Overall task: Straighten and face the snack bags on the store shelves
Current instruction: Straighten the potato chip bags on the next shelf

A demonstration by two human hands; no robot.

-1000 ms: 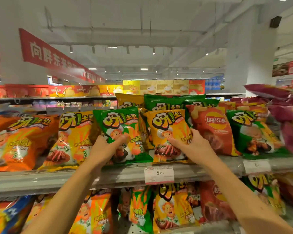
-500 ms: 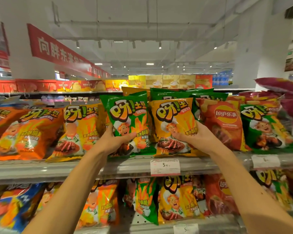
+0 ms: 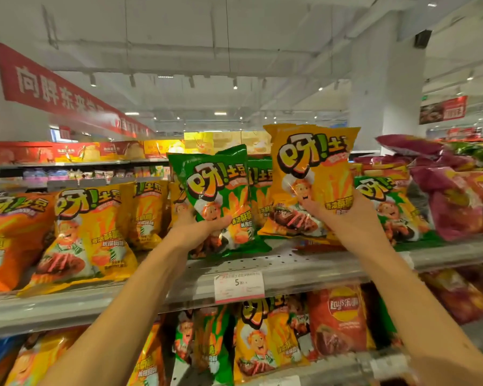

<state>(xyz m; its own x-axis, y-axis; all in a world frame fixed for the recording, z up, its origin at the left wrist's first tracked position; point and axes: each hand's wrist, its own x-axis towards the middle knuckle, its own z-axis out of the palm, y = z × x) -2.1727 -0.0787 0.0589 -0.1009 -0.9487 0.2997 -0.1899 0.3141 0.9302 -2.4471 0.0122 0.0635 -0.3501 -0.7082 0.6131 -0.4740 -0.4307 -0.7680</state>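
Above shelf (image 3: 304,264), hands (image 3: 198,229) (image 3: 346,218) grip bags (image 3: 221,196) (image 3: 313,174).

Both bare forearms reach up from the lower frame; left hand (image 3: 200,232) and right hand (image 3: 346,221) each grip with curled fingers, mid-frame.

It was a supermarket: metal shelves (image 3: 290,264) stocked with snack bags (image 3: 89,235), a price tag (image 3: 239,285), and a red banner (image 3: 53,90) at upper left
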